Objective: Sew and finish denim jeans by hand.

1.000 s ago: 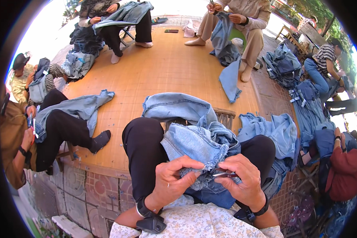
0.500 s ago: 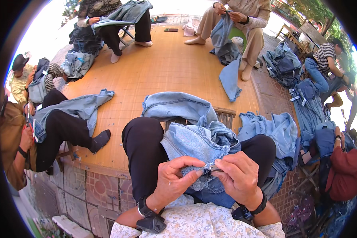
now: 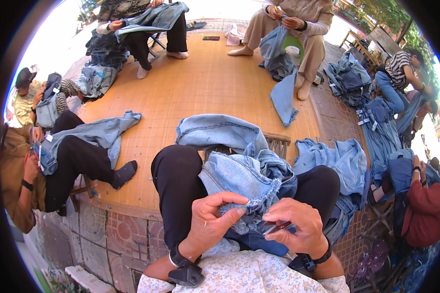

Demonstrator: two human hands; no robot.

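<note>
Left hand (image 3: 211,222) is pinched on the frayed hem of light-blue jeans (image 3: 239,178) held on the lap, while a small dark tool (image 3: 274,227) is gripped by right hand (image 3: 298,229), fraying seemingly incomplete.

Faded, frayed blue denim garment (image 3: 244,180), rough cloth; matt woven mat (image 3: 200,93) of straw-coloured slats
</note>
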